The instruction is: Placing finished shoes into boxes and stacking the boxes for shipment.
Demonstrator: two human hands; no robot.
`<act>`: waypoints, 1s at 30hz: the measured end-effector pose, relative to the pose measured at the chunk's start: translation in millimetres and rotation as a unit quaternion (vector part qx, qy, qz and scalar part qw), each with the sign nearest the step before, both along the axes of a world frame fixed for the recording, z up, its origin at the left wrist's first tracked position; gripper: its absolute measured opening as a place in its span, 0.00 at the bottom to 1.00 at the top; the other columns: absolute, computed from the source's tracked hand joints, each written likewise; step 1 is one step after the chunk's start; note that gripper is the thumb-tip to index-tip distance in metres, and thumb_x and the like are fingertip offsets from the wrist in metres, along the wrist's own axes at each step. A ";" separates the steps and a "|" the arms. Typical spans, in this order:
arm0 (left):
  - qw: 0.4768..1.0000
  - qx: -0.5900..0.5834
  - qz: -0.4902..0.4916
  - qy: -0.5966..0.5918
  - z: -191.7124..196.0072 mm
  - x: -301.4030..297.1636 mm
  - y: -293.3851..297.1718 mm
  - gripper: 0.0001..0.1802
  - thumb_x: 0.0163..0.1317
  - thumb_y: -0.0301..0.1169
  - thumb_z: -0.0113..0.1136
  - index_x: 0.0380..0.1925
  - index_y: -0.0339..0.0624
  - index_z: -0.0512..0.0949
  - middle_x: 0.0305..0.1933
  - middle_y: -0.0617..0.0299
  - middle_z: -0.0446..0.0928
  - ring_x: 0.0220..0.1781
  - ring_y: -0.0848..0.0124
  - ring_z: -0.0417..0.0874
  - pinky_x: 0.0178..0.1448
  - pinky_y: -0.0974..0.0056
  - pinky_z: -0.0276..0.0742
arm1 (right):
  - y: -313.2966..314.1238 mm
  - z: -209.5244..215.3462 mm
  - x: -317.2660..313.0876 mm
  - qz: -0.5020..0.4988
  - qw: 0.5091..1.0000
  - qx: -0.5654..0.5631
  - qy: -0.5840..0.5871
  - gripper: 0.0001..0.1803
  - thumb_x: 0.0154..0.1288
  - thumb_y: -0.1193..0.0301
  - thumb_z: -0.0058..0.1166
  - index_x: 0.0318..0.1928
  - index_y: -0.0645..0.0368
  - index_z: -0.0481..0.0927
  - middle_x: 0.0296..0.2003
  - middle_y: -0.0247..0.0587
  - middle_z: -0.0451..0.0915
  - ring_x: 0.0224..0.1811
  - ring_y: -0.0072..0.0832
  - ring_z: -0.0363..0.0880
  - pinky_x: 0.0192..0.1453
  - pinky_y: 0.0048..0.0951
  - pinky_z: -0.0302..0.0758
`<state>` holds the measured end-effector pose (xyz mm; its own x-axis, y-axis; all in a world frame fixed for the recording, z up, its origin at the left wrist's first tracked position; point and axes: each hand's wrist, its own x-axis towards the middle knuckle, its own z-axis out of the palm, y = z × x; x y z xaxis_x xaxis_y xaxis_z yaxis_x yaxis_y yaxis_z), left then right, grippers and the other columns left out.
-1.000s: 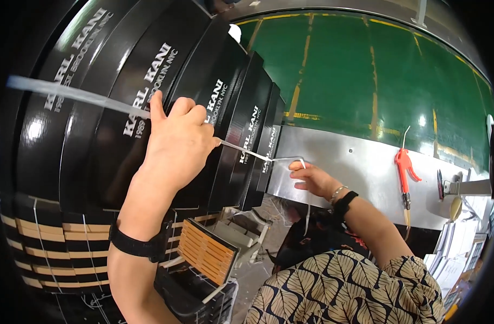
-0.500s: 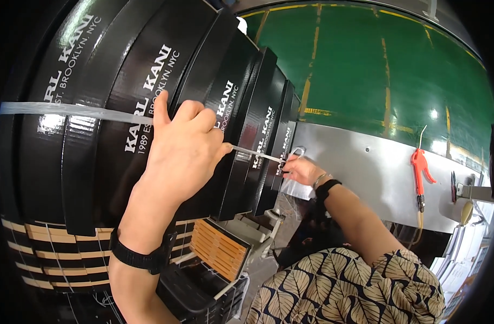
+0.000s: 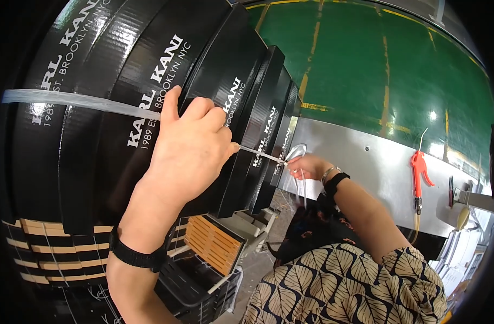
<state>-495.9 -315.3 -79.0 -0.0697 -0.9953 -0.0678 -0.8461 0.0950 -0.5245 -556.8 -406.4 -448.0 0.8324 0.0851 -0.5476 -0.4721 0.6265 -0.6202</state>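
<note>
A stack of glossy black boxes [image 3: 144,178] with white lettering fills the left side. Around it runs a translucent white plastic strap [image 3: 68,99]. My left hand [image 3: 195,146] lies against the box fronts, closed on the strap, its forefinger sticking up and the other fingers curled. On the right of that hand, the strap stretches as a thin taut line to my right hand [image 3: 311,167]. The fingers of my right hand pinch it, and a loose loop and tail hang beside them, over the edge of the metal worktop [image 3: 344,146].
A red air blow gun [image 3: 418,170] lies on the metal worktop at right. Beyond is a green surface [image 3: 349,65] with yellow lines. More banded boxes [image 3: 58,248] stand lower left, near a chair with a slatted wooden part [image 3: 214,243] and a black crate [image 3: 193,289].
My right hand has shifted slightly right and down, and the strap's loose loop and tail now show beside it. My left hand keeps its hold, a little farther right in the view.
</note>
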 end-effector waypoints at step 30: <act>0.997 0.027 0.027 0.062 -38.2 10.8 32.3 0.11 0.46 0.35 0.63 0.12 0.44 0.76 0.22 0.66 0.68 0.36 0.69 0.72 0.63 0.40 0.53 | -21.3 40.3 -110.0 0.125 0.818 -0.561 0.011 0.16 0.58 0.61 0.45 0.41 0.57 0.77 0.32 0.55 0.78 0.36 0.51 0.77 0.42 0.44 0.73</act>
<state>-485.1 -283.0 -117.1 -0.0280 -0.9929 -0.1154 -0.9089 0.0733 -0.4105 -666.8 -427.7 -407.8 0.8548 -0.3159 -0.4116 -0.5169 -0.4492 -0.7287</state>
